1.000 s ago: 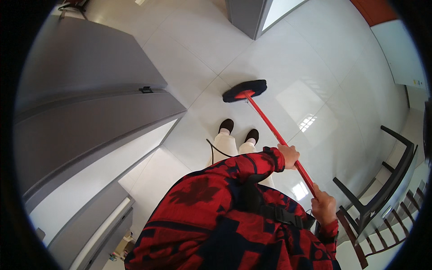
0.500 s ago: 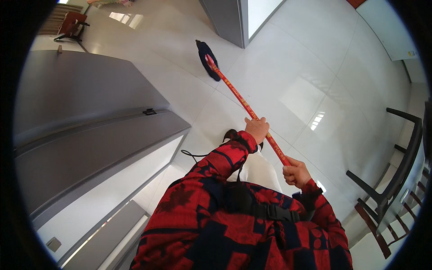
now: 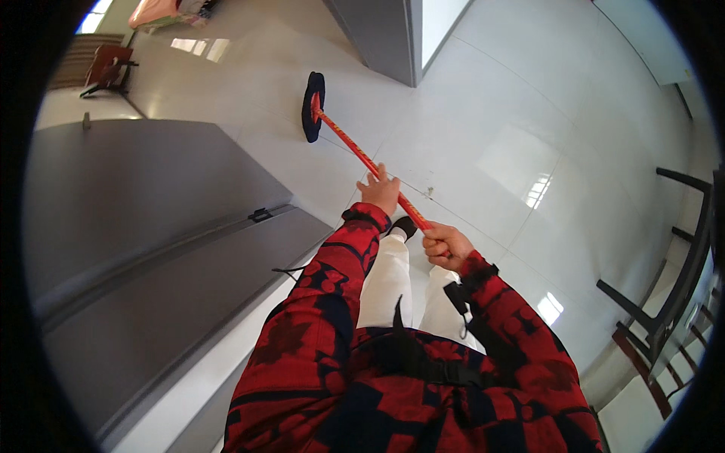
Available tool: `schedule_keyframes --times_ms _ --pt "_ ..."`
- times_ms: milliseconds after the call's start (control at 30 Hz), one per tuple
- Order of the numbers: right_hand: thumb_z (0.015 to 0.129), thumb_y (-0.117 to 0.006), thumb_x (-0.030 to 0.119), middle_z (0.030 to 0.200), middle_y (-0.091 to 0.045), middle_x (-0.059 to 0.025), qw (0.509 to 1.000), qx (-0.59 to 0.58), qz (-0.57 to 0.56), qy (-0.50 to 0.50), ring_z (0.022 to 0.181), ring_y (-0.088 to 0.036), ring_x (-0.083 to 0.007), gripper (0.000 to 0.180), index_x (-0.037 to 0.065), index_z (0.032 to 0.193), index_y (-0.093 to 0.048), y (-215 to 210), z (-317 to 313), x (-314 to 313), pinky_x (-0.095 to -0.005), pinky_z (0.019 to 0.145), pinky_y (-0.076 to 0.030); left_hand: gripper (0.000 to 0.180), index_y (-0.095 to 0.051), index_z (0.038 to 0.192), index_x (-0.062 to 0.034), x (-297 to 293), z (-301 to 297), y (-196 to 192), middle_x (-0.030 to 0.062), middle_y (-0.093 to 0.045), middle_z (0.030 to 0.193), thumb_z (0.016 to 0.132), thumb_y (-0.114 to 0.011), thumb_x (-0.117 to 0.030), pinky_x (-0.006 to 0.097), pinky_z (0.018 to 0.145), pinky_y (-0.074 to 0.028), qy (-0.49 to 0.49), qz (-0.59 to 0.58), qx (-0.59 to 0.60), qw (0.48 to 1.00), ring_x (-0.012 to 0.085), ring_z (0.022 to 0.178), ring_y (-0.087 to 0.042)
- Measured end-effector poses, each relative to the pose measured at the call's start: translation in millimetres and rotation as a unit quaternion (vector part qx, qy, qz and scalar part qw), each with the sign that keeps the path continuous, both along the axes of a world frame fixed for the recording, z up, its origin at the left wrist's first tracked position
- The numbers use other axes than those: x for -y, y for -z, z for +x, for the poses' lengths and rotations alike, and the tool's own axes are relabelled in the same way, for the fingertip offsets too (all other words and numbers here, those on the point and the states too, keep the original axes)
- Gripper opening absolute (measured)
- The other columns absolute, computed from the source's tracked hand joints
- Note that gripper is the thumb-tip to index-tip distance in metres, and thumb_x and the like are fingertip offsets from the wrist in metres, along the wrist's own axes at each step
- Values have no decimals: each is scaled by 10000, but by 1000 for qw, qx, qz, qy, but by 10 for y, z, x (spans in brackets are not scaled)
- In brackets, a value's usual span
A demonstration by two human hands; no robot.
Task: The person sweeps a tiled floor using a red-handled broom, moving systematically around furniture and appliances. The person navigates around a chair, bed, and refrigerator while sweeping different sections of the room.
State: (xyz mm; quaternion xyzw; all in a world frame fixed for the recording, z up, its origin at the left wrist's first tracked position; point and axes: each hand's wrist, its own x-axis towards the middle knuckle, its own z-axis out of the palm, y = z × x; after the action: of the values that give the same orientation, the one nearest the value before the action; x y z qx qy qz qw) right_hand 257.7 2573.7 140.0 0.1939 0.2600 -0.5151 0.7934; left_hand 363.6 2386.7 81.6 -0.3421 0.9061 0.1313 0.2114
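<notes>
1. Red-handled mop (image 3: 362, 155) now reaches farther out than half a second ago; its dark head (image 3: 312, 106) has moved up the floor, close to the grey wall corner (image 3: 389, 38).
2. Left hand (image 3: 383, 191) is closed around the shaft higher up, while the right hand (image 3: 445, 246) is clenched on its near end.
3. Glossy white floor tiles (image 3: 529, 143) mirror the light.
4. Grey cabinets (image 3: 151, 226) stand to the left, and dark wooden chairs (image 3: 664, 302) to the right.
</notes>
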Motion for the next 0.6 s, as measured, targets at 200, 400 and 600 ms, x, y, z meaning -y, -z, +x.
schedule_keyframes --times_ms 200,400,600 --pt "873 -552 110 674 -499 1 972 -179 120 -88 448 -398 -60 47 75 901 -538 -89 105 464 -250 369 -311 327 -544 1143 -157 178 65 167 264 -294 1444 831 -634 -195 639 976 -352 6 65 25 998 435 1279 -396" --pt "792 -566 89 624 -476 -1 877 -429 142 -164 455 -430 -83 94 43 869 -592 -278 199 519 -264 354 -303 442 -484 1192 -83 39 8 270 383 -255 1408 805 -659 -208 620 1017 -317 -55 137 -27 989 468 1323 -341" --pt "772 -574 61 610 -469 5 876 -437 177 -104 451 -423 -81 225 49 991 -630 -390 227 36 -272 355 -298 380 -501 1173 -59 -339 -123 287 426 -228 1403 822 -611 -155 607 1040 -297 19 130 -9 991 501 1336 -303"
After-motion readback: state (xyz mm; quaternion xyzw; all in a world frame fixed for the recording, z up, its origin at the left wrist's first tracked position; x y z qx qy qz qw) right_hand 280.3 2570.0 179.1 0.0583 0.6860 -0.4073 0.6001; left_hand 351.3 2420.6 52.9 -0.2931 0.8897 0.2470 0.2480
